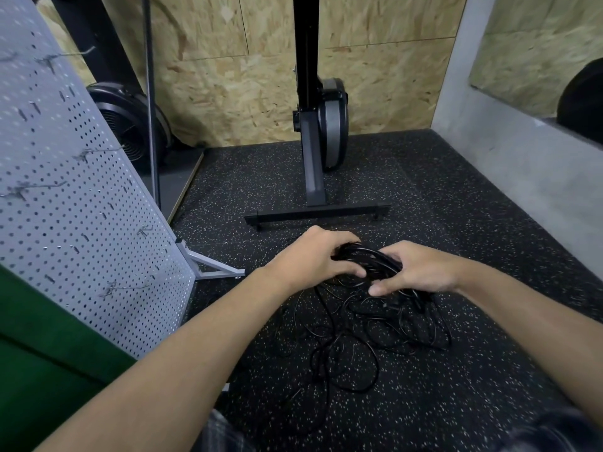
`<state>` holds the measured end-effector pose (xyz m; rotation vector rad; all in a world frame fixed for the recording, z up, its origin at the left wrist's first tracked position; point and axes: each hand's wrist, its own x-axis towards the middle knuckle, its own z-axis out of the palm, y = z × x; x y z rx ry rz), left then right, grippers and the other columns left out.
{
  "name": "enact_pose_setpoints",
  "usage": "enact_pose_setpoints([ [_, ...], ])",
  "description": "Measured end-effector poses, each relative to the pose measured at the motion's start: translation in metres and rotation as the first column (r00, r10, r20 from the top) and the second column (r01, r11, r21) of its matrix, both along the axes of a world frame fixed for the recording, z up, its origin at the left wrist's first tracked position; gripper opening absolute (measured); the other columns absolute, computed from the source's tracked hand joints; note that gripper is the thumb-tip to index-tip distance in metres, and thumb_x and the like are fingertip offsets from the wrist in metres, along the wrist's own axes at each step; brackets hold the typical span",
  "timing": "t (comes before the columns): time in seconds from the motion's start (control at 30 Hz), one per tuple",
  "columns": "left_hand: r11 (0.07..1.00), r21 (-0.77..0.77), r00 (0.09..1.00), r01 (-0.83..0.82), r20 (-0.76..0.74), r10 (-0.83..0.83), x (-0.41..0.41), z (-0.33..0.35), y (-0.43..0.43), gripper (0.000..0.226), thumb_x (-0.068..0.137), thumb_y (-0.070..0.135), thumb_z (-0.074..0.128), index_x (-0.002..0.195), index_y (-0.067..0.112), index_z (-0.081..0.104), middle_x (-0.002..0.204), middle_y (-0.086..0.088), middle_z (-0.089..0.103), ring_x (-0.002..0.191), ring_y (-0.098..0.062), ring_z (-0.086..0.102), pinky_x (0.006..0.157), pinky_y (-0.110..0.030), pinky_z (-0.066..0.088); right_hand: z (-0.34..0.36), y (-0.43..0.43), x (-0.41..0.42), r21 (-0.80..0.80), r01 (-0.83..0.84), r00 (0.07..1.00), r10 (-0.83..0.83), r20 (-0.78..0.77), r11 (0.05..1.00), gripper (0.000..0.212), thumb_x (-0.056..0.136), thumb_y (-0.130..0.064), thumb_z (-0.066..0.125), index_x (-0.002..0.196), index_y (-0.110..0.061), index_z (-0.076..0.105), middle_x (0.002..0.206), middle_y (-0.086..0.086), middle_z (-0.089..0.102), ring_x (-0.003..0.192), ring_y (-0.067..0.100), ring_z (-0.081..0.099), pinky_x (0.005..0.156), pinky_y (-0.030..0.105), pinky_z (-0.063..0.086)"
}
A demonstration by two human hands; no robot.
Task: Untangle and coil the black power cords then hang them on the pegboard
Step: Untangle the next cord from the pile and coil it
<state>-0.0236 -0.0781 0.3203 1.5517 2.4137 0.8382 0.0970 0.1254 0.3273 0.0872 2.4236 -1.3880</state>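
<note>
Black power cords [375, 327] lie as a loose tangle about the middle of the speckled rubber floor [473, 386], with a part-gathered bundle [368, 261] raised just above the heap. The left hand [310, 256] grips the bundle with its fingers curled over it; the right hand [421, 272] clasps the opposite side. Risk, as judged: strands trailing from the bundle into the heap could pull knots tight if drawn hard, and a slackened grip would let the loops spring apart. The pegboard [65, 190] stands at the floor's left edge, no cord hung on it.
</note>
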Motion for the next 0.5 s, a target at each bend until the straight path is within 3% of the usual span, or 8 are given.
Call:
enact_pose_setpoints([
  [0.1, 0.999, -0.023, 0.999, -0.029, 0.019, 0.029, 0.000, -0.004, -0.001, 0.034, 0.092, 0.052, 0.074, 0.110, 0.023, 0.076, 0.087, 0.010, 0.073, 0.079, -0.004, 0.064, 0.073, -0.028, 0.051, 0.000, -0.002, 0.001, -0.012, -0.013, 1.000, 0.012, -0.015, 1.000, 0.028, 0.085, -0.023, 0.086, 0.103, -0.007, 0.073, 0.095, 0.008, 0.079, 0.088, 0.022, 0.076, 0.082, 0.031, 0.058],
  [0.17, 0.998, -0.052, 0.997, -0.030, 0.069, 0.034, 0.001, -0.007, -0.003, 0.031, 0.095, 0.051, 0.070, 0.107, 0.023, 0.075, 0.087, 0.007, 0.074, 0.080, -0.008, 0.065, 0.072, -0.028, 0.052, -0.002, -0.005, 0.001, 0.008, -0.044, 0.999, 0.044, -0.028, 0.999, 0.022, 0.089, -0.022, 0.083, 0.100, -0.005, 0.072, 0.090, 0.007, 0.078, 0.083, 0.018, 0.074, 0.079, 0.027, 0.056],
  [0.23, 0.997, -0.077, 0.995, -0.027, 0.095, 0.034, 0.003, -0.011, -0.004, 0.028, 0.098, 0.049, 0.068, 0.105, 0.022, 0.074, 0.086, 0.005, 0.073, 0.079, -0.011, 0.065, 0.069, -0.027, 0.050, -0.003, -0.010, 0.002, 0.040, -0.060, 0.998, 0.061, -0.019, 0.997, 0.027, 0.090, -0.022, 0.082, 0.108, -0.006, 0.070, 0.093, 0.006, 0.078, 0.085, 0.019, 0.074, 0.081, 0.028, 0.056],
  [0.33, 0.996, -0.079, 0.993, -0.035, 0.106, 0.043, 0.005, -0.015, -0.006, 0.025, 0.098, 0.046, 0.069, 0.102, 0.022, 0.075, 0.086, 0.002, 0.073, 0.080, -0.014, 0.066, 0.070, -0.029, 0.051, -0.009, -0.016, 0.001, 0.295, -0.095, 0.995, 0.104, -0.014, 0.951, 0.076, 0.083, -0.037, 0.088, 0.146, -0.033, 0.045, 0.125, -0.008, 0.069, 0.110, 0.014, 0.068, 0.098, 0.036, 0.053],
  [0.4, 0.997, -0.064, 0.992, -0.050, 0.113, 0.057, 0.003, -0.015, -0.007, 0.025, 0.097, 0.046, 0.071, 0.100, 0.022, 0.076, 0.083, 0.001, 0.073, 0.077, -0.014, 0.065, 0.066, -0.026, 0.049, -0.009, -0.021, 0.000, 0.466, -0.098, 0.993, 0.115, -0.007, 0.880, 0.090, 0.079, -0.043, 0.088, 0.150, -0.042, 0.033, 0.132, -0.011, 0.062, 0.117, 0.014, 0.060, 0.102, 0.040, 0.050],
  [0.5, 0.995, -0.084, 0.993, -0.058, 0.098, 0.066, 0.002, -0.014, -0.006, 0.028, 0.097, 0.047, 0.070, 0.098, 0.020, 0.076, 0.078, -0.001, 0.071, 0.073, -0.016, 0.062, 0.062, -0.027, 0.045, -0.005, -0.027, -0.003, 0.500, -0.072, 0.997, 0.070, 0.024, 0.863, 0.057, 0.082, -0.034, 0.087, 0.130, -0.033, 0.056, 0.117, -0.009, 0.069, 0.106, 0.015, 0.065, 0.095, 0.037, 0.053],
])
